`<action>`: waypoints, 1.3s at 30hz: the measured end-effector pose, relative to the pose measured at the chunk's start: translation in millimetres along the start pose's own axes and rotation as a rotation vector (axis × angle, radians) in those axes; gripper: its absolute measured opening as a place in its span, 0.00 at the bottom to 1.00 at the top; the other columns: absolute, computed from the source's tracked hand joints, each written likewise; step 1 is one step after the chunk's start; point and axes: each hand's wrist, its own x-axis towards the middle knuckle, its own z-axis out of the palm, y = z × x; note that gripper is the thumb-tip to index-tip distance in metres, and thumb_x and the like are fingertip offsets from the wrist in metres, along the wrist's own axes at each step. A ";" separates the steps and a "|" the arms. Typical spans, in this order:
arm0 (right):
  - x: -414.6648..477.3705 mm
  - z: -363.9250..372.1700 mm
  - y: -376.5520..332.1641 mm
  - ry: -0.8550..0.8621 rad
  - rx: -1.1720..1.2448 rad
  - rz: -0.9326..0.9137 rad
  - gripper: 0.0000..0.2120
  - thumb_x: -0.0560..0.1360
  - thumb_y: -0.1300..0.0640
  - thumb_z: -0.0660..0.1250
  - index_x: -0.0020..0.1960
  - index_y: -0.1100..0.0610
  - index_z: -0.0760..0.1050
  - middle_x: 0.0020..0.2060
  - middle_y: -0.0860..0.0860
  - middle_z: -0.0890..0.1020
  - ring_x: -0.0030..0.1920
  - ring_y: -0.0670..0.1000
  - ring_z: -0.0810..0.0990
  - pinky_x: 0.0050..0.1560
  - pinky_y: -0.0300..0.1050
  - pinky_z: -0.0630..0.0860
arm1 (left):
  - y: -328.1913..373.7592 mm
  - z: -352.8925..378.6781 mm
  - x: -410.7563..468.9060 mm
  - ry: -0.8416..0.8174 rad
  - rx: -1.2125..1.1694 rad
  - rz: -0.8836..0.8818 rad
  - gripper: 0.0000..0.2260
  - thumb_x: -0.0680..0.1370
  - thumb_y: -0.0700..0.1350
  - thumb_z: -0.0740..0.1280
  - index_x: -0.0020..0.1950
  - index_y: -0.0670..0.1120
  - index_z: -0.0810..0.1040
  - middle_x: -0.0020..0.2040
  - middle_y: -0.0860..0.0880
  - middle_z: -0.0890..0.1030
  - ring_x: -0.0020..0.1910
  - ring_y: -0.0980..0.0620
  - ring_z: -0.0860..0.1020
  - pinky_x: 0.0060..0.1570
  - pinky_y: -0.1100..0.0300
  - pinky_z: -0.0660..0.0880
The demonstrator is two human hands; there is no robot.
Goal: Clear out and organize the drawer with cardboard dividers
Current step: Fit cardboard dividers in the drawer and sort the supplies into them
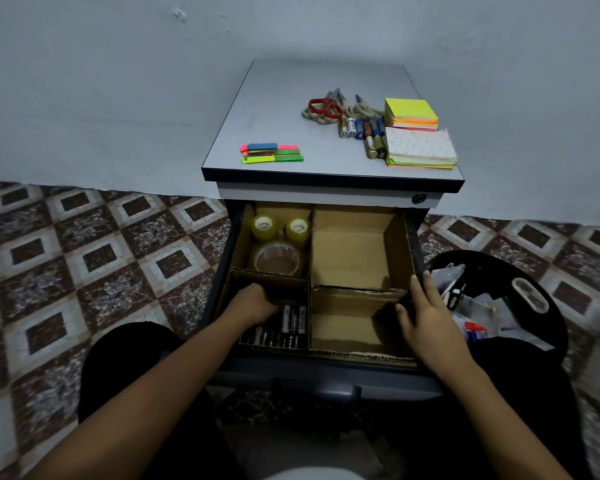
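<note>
Lower centre, the drawer (326, 372) is open. The left hand (253, 303) reaches among batteries (291, 323) in the near-left cell, its grip hidden. Best lay them parallel. The right hand (426, 317), fingers straight, rests on the cardboard dividers (310, 271). 4 cells; 3 tape rolls (278, 259) far-left; 2 note stacks (416, 147) above.

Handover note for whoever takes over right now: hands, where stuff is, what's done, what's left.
Left hand: down in the front-left compartment at the dark batteries; its fingers are hidden, so the grip is unclear.
Right hand: open, fingers resting on the right edge of the drawer.
Done: cardboard dividers are in, and three tape rolls sit in the back-left compartment.
Left: the back-right compartment and front-right compartment hold nothing. On the cabinet top lie scissors, rope, loose batteries, sticky note pads and colour flags. The bin with scraps sits on the right.
</note>
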 end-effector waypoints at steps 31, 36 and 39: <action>97.8 -130.3 -69.5 0.239 0.215 -0.192 0.12 0.77 0.56 0.64 0.58 0.58 0.78 0.53 0.55 0.82 0.50 0.52 0.79 0.49 0.38 0.71 | 159.9 -95.6 -19.1 0.080 0.113 0.381 0.06 0.76 0.47 0.68 0.41 0.46 0.78 0.35 0.51 0.78 0.33 0.58 0.75 0.32 0.65 0.70; 146.1 -151.0 -93.2 0.189 0.150 -0.164 0.11 0.76 0.58 0.63 0.54 0.60 0.81 0.53 0.57 0.82 0.53 0.56 0.79 0.49 0.43 0.72 | 219.1 -93.4 30.5 0.193 -0.102 0.346 0.06 0.76 0.41 0.67 0.48 0.39 0.79 0.41 0.43 0.81 0.36 0.48 0.77 0.39 0.57 0.79; 165.9 -153.6 -100.3 0.170 0.104 -0.164 0.10 0.75 0.61 0.63 0.52 0.62 0.81 0.52 0.59 0.82 0.54 0.57 0.78 0.51 0.43 0.72 | 239.7 -89.4 51.9 0.209 -0.152 0.304 0.05 0.76 0.39 0.66 0.42 0.39 0.75 0.41 0.40 0.79 0.34 0.45 0.76 0.43 0.52 0.79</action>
